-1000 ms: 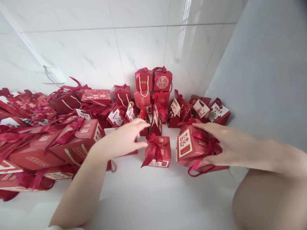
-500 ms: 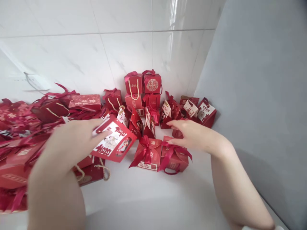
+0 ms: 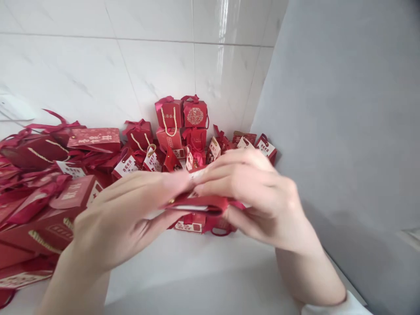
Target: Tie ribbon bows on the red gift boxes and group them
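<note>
Between my hands is a flattish red paper gift box (image 3: 200, 204), its open edge turned toward me and a pale inside showing. My left hand (image 3: 126, 214) pinches one end, thumb underneath and fingers on top. My right hand (image 3: 254, 192) grips the other end, fingers laid over it and thumb below. Just behind and beneath it are red ribboned boxes (image 3: 188, 225), mostly hidden by my hands. Farther back stand small red and white tent-shaped boxes (image 3: 152, 161) with loop handles.
A large heap of red gift boxes (image 3: 36, 146) with ribbons and rope handles lies at the left. Stacked cube boxes (image 3: 195, 114) stand against the white tiled wall (image 3: 151, 74). A grey panel (image 3: 344, 109) closes off the right side of the white surface (image 3: 197, 271).
My left hand has brought the red gift box to the middle and tipped it edge-on. My right hand has moved in from the right and taken hold of it. The view has shifted right.
</note>
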A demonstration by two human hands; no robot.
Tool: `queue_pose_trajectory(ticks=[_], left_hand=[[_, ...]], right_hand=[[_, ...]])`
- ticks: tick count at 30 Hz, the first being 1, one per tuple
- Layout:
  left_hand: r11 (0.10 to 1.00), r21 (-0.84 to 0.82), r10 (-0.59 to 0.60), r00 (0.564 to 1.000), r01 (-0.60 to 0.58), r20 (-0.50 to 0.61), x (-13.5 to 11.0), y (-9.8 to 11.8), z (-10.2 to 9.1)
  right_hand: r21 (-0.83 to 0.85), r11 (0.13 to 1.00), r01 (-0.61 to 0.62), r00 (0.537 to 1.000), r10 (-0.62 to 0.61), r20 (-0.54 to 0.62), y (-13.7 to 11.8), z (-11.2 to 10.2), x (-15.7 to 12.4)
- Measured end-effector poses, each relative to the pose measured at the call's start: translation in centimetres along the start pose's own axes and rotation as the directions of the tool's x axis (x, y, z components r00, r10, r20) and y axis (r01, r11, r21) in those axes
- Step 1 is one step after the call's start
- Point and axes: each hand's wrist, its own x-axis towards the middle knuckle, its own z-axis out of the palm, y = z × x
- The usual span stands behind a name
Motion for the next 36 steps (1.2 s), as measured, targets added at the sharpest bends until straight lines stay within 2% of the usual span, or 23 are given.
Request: queue_pose_trajectory(ticks=[2, 3, 5, 6, 7, 8, 10, 11, 12, 13, 14, 15, 16, 18, 20, 23, 25, 26, 28, 30, 32, 36], left_hand=[[0.997, -0.028, 0.074, 0.997, -0.074, -0.012, 1.4, 0.3, 1.2], [0.996, -0.005, 0.089, 0.996, -0.089, 0.004, 1.8, 0.3, 1.5], [0.997, 0.075, 0.013, 0.989, -0.025, 0.15, 2.3, -0.1, 2.0], [0.993, 0.111, -0.06, 0.962, 0.031, 0.266, 2.3, -0.4, 2.2], [0.988, 0.128, -0.133, 0.909, 0.089, 0.394, 2.2, -0.9, 2.5], [0.983, 0.129, -0.182, 0.837, 0.134, 0.516, 2.0, -1.4, 2.8], [0.973, 0.111, -0.222, 0.672, 0.205, 0.706, 1.5, -2.5, 3.6], [0.967, 0.102, -0.226, 0.601, 0.234, 0.767, 1.4, -3.1, 4.0], [0.962, 0.095, -0.226, 0.552, 0.256, 0.803, 1.2, -3.6, 4.5], [0.958, 0.091, -0.226, 0.525, 0.271, 0.821, 1.1, -4.0, 5.0], [0.955, 0.091, -0.231, 0.515, 0.283, 0.825, 1.1, -4.3, 5.4], [0.952, 0.096, -0.241, 0.517, 0.292, 0.821, 1.1, -4.6, 5.8], [0.948, 0.109, -0.258, 0.522, 0.3, 0.813, 1.2, -4.7, 6.1], [0.936, 0.146, -0.302, 0.515, 0.322, 0.802, 1.3, -5.0, 6.3], [0.915, 0.189, -0.353, 0.483, 0.355, 0.801, 1.3, -5.1, 6.3], [0.875, 0.277, -0.445, 0.433, 0.398, 0.784, 1.3, -5.3, 5.9], [0.851, 0.331, -0.497, 0.419, 0.408, 0.76, 1.2, -5.5, 5.6], [0.843, 0.346, -0.512, 0.414, 0.412, 0.753, 1.1, -5.6, 5.4], [0.837, 0.354, -0.521, 0.408, 0.417, 0.75, 1.1, -5.9, 4.9], [0.839, 0.348, -0.515, 0.407, 0.417, 0.754, 1.1, -6.1, 4.3], [0.839, 0.346, -0.517, 0.416, 0.42, 0.748, 1.2, -6.2, 3.6], [0.845, 0.339, -0.513, 0.453, 0.413, 0.729, 1.4, -6.3, 2.3]], right_hand=[[-0.16, 0.979, -0.129, 0.982, 0.104, -0.156, 0.1, -1.8, -0.2], [-0.235, 0.945, -0.228, 0.947, 0.159, -0.278, 0.3, -2.7, -0.3], [-0.324, 0.83, -0.454, 0.815, 0.24, -0.528, 1.1, -4.5, -0.9], [-0.345, 0.758, -0.554, 0.749, 0.272, -0.605, 1.8, -5.3, -1.3], [-0.373, 0.679, -0.632, 0.702, 0.297, -0.647, 2.5, -6.0, -1.8], [-0.428, 0.582, -0.691, 0.683, 0.333, -0.65, 3.3, -6.7, -2.3], [-0.549, 0.366, -0.752, 0.653, 0.528, -0.543, 5.2, -7.6, -3.2], [-0.583, 0.27, -0.766, 0.59, 0.655, -0.472, 6.1, -7.8, -3.6], [-0.597, 0.182, -0.781, 0.492, 0.768, -0.41, 7.1, -7.9, -3.9], [-0.596, 0.099, -0.797, 0.38, 0.85, -0.366, 8.0, -7.8, -4.2], [-0.588, 0.023, -0.809, 0.272, 0.901, -0.339, 9.0, -7.6, -4.4], [-0.583, -0.045, -0.811, 0.183, 0.927, -0.326, 10.0, -7.4, -4.6], [-0.586, -0.094, -0.805, 0.124, 0.939, -0.32, 11.0, -7.0, -4.8], [-0.605, -0.154, -0.781, 0.065, 0.944, -0.324, 12.9, -6.4, -5.4], [-0.633, -0.167, -0.756, 0.033, 0.956, -0.29, 14.7, -5.8, -6.2], [-0.694, -0.114, -0.711, -0.046, 0.992, -0.115, 16.5, -5.3, -7.5], [-0.729, -0.075, -0.681, -0.06, 0.997, -0.047, 16.8, -5.2, -7.8], [-0.739, -0.062, -0.671, -0.041, 0.998, -0.047, 16.6, -5.3, -7.8], [-0.736, -0.016, -0.677, 0.059, 0.995, -0.076, 15.6, -5.4, -7.2], [-0.701, 0.059, -0.711, 0.179, 0.979, -0.1, 13.9, -5.5, -6.2], [-0.669, 0.077, -0.739, 0.238, 0.959, -0.152, 12.2, -5.3, -5.0], [-0.663, 0.085, -0.744, 0.31, 0.922, -0.23, 9.9, -4.6, -3.5]])
